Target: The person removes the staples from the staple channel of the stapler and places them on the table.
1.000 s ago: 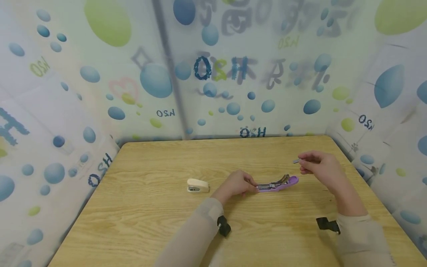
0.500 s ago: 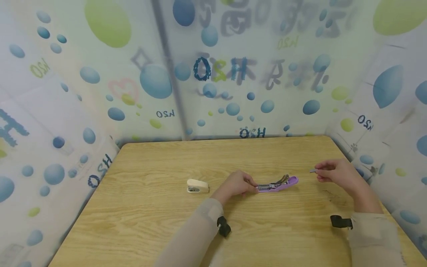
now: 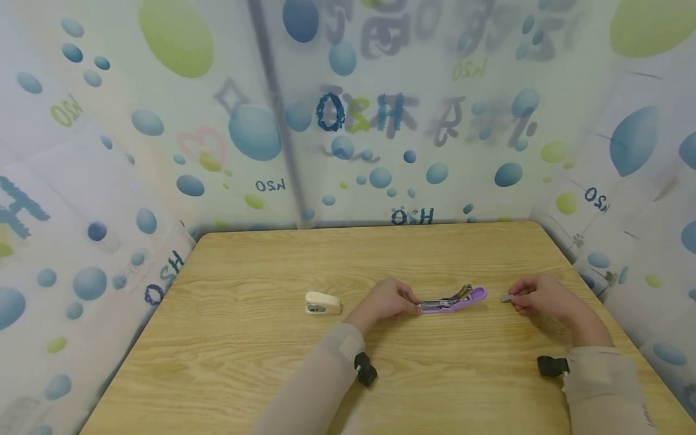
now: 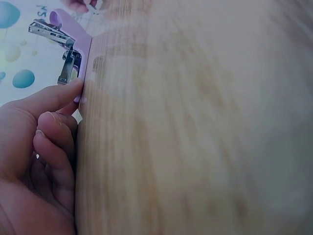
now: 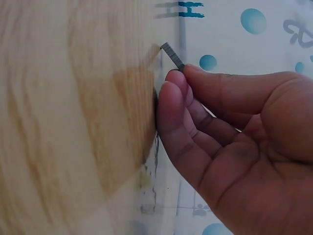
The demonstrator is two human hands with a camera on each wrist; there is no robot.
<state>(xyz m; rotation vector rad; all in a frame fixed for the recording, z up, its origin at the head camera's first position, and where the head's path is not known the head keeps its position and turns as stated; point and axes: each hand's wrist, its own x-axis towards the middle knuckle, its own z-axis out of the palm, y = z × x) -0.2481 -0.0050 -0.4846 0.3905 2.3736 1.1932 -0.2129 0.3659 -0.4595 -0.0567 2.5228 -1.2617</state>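
A purple stapler [image 3: 454, 304] lies opened out on the table, its metal magazine and inner parts showing. My left hand [image 3: 387, 300] pinches its left end between thumb and fingers; the left wrist view shows the thumb on the purple body [image 4: 84, 46]. To the right of the stapler, my right hand [image 3: 546, 299] pinches a short grey strip of staples [image 5: 172, 56] between thumb and fingertips. The strip sticks out toward the stapler, and the right wrist view has one end of it right at the tabletop.
A small cream stapler [image 3: 323, 303] stands on the wooden table [image 3: 244, 362], left of my left hand. Behind the table and at both sides hangs a patterned curtain [image 3: 348, 181]. Black straps [image 3: 365, 368] sit at both wrists.
My right hand, holding the staple strip, has moved right and then lower toward the tabletop. The left hand and the purple stapler have stayed in place.
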